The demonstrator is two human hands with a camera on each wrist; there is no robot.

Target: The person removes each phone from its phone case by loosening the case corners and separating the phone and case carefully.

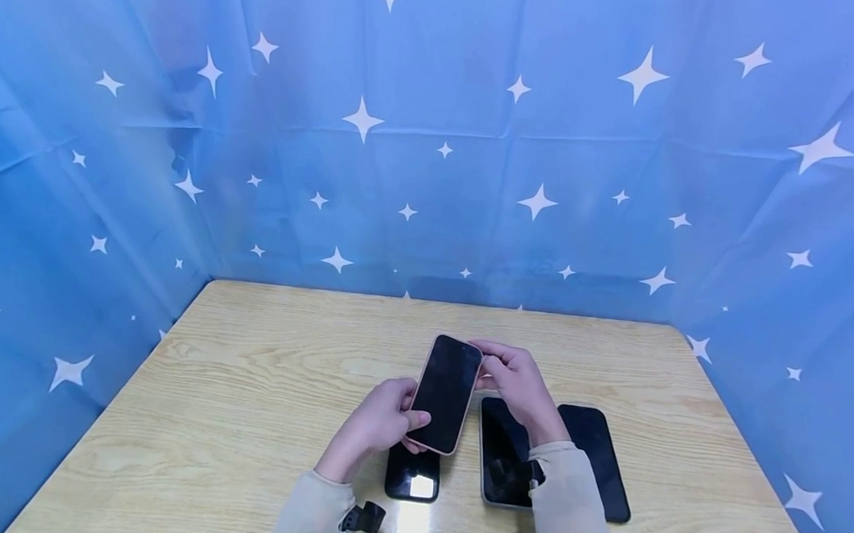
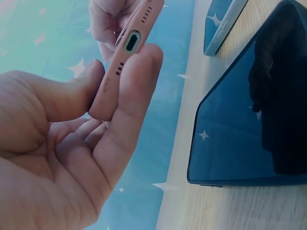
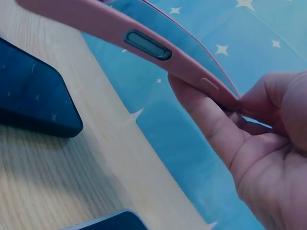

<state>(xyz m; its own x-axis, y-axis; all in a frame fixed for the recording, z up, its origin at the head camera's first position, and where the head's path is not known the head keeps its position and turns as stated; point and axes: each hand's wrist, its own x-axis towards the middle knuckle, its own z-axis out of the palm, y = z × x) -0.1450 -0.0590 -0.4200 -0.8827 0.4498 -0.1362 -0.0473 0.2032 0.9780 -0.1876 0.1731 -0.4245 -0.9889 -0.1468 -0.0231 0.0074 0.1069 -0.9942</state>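
Observation:
Both hands hold a phone in a pink case (image 1: 448,391) above the table, its dark screen facing up toward me. My left hand (image 1: 376,419) grips the lower left corner, thumb on the front and fingers behind. The right hand (image 1: 520,382) pinches the upper right edge between thumb and fingers. In the left wrist view, the bottom edge of the pink case (image 2: 106,98) shows a charging port opening and small speaker holes. The right wrist view has the case's side (image 3: 103,23) with a long cutout and a raised button.
A black phone (image 1: 403,480) lies on the wooden table (image 1: 249,418) just below the held one. To the right are a phone in a pale-edged case (image 1: 499,460), partly under the right forearm, and another dark phone (image 1: 598,449). A blue star-patterned curtain (image 1: 431,171) surrounds the table.

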